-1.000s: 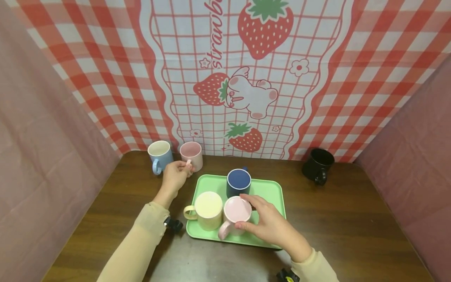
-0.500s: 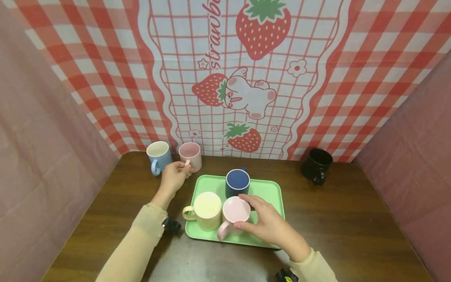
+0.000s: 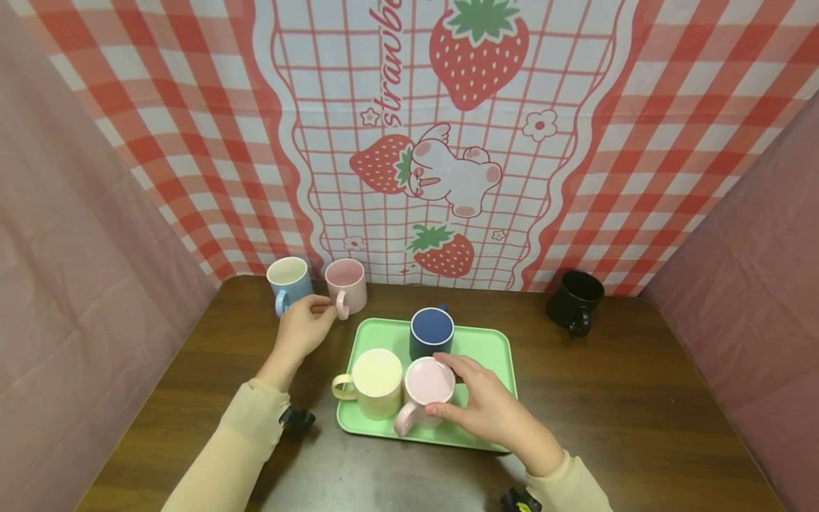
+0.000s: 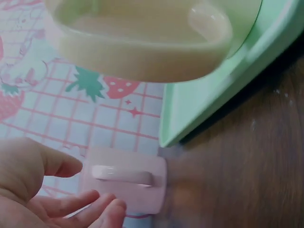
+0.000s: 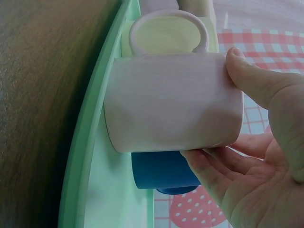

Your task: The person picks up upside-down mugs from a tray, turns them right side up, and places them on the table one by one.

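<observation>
Head view: a person's two hands work among six mugs on a dark wooden table [image 3: 608,412]. Three mugs stand on a green tray [image 3: 483,348]: a yellow mug [image 3: 377,384] at the left, a pale pink mug [image 3: 427,391] just beside it, and a navy mug [image 3: 431,334] behind. Whether these stand mouth up or mouth down, I cannot tell. Three more are upright on the wood, off the tray: a light blue mug [image 3: 293,283] and a rosy mug [image 3: 348,288] near each other at the back left, and a black mug [image 3: 572,306] well apart at the right.

The right hand [image 3: 493,409] grips the pale pink mug, thumb on one side and fingers on the other. The left hand [image 3: 303,328] is beside the rosy mug's handle; the left wrist view shows thumb and fingers parted, holding nothing. Whether a fingertip touches the handle is unclear.

By that count, three mugs are on the tray and three off it; with one gripped, the work looks under way, not finished.
</observation>
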A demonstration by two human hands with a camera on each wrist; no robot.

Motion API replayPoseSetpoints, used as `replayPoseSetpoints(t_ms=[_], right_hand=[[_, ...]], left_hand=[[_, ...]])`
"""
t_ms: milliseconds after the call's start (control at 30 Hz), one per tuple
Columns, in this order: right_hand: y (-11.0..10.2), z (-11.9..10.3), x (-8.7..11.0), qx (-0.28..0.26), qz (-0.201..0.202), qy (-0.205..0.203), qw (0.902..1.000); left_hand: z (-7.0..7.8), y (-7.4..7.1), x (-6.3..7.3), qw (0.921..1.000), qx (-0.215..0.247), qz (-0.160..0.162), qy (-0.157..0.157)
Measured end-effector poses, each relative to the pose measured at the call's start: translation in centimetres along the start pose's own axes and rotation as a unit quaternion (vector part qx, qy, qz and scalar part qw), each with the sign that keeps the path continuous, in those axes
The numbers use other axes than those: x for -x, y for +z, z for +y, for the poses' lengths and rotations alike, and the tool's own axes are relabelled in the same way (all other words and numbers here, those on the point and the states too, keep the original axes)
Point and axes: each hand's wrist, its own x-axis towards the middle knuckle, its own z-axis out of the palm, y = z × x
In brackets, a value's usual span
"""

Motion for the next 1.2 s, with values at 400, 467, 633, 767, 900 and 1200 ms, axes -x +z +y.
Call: replayPoseSetpoints(t_ms=[400,467,633,767,900,1200], right_hand=[[0.1,-0.1,0.0,-0.002,0.007,-0.008,0.9999],[0.1,-0.1,0.0,-0.001,0.007,-0.009,0.9999],[0.1,-0.1,-0.1,0.000,0.004,-0.004,1.0000],[0.1,-0.1,-0.1,-0.001,0.001,-0.001,1.0000],[0.1,-0.1,0.0,-0.003,0.000,0.002,1.0000],[0.1,0.0,0.0,-0.002,0.000,0.004,1.0000]], left_hand=[[1.1,-2.0,4.7,0.9887,-0.015,-0.097,0.114],[1.0,-2.2,5.4,0.9834,-0.015,-0.120,0.135],[0.9,-2.3,7.1,0.9718,-0.039,-0.153,0.175],[0.8,-2.4,8.2,0.9638,-0.079,-0.145,0.209],[0.7,-2.4,9.1,0.9551,-0.102,-0.141,0.240],[0.9,-2.0,10.0,0.9256,-0.138,-0.158,0.315]])
